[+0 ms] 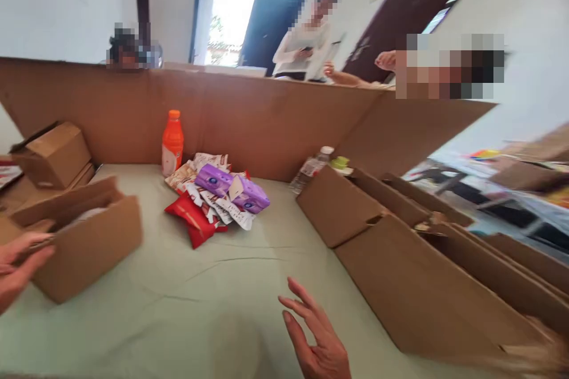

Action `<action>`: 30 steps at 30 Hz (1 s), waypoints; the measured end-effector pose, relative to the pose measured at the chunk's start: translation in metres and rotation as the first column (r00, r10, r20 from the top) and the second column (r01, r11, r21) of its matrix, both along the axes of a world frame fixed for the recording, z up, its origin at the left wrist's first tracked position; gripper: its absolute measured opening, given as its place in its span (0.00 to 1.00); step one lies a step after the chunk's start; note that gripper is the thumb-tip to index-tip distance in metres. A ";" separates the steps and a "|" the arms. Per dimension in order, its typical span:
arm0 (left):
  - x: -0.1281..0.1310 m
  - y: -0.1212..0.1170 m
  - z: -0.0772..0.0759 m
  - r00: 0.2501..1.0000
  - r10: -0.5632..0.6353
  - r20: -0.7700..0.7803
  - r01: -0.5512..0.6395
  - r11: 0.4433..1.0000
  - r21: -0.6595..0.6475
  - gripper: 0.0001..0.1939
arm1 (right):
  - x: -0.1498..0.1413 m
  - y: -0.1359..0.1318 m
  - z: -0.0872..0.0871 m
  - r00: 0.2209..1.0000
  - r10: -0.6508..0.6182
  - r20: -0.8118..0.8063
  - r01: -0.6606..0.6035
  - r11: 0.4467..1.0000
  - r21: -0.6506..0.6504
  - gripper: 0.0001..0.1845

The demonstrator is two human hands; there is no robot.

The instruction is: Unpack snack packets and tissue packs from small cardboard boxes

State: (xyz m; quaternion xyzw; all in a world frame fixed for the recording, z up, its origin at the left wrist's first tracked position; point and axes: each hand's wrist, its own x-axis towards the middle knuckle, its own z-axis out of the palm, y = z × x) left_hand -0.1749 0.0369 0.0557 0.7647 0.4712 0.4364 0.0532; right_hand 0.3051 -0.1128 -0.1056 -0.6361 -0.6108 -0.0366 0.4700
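Observation:
At the left edge my left hand (22, 266) is closed on the rim of an open cardboard box (95, 249), which is tilted on the pale green tabletop. Something whitish inside the box shows only in part. Above the table's near side, my right hand (313, 331) holds nothing, its fingers apart. Beyond it lies a pile of snack packets: a red packet (193, 219), several white packets and a purple tissue pack (233, 188) on top. An orange drink bottle (173, 142) stands upright behind them.
Cardboard boxes (400, 272) line the right side, with a tilted clear bottle (311, 169) behind them. More boxes (60, 154) are stacked at the far left. A tall cardboard wall (267, 118) closes the back; several people are beyond it.

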 end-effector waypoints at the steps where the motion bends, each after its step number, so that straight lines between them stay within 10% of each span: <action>1: 0.007 -0.021 -0.001 0.998 -0.021 -0.062 0.021 1.000 -0.013 0.07 | -0.011 0.003 0.015 0.998 0.061 0.014 -0.061 0.998 0.031 0.10; 7: 0.077 -0.078 -0.004 0.796 -0.602 -0.069 0.563 0.777 -0.283 0.10 | -0.050 0.007 0.107 0.872 0.473 -0.125 -0.457 0.879 0.137 0.20; 14: 0.090 -0.095 -0.018 0.773 -0.633 -0.045 0.614 0.764 -0.200 0.14 | -0.078 0.012 0.185 0.714 0.700 0.017 -0.688 0.706 -0.168 0.23; 18: 0.079 -0.095 -0.027 0.846 -0.533 -0.028 0.520 0.835 -0.180 0.18 | -0.089 0.034 0.176 0.648 0.746 0.153 -0.605 0.626 -0.492 0.23; 21: 0.065 -0.082 -0.047 0.883 -0.468 0.026 0.457 0.845 -0.277 0.43 | -0.103 0.043 0.156 0.588 0.796 0.146 -0.538 0.519 -0.664 0.39; 24: 0.056 -0.061 -0.076 0.850 -0.510 0.128 0.510 0.740 -0.439 0.62 | -0.121 0.043 0.139 0.568 0.801 0.191 -0.445 0.494 -0.747 0.44; 30: 0.079 -0.031 -0.110 0.686 -0.594 0.421 0.711 0.424 -0.561 0.66 | -0.139 0.044 0.130 0.640 0.747 0.180 -0.312 0.466 -0.828 0.28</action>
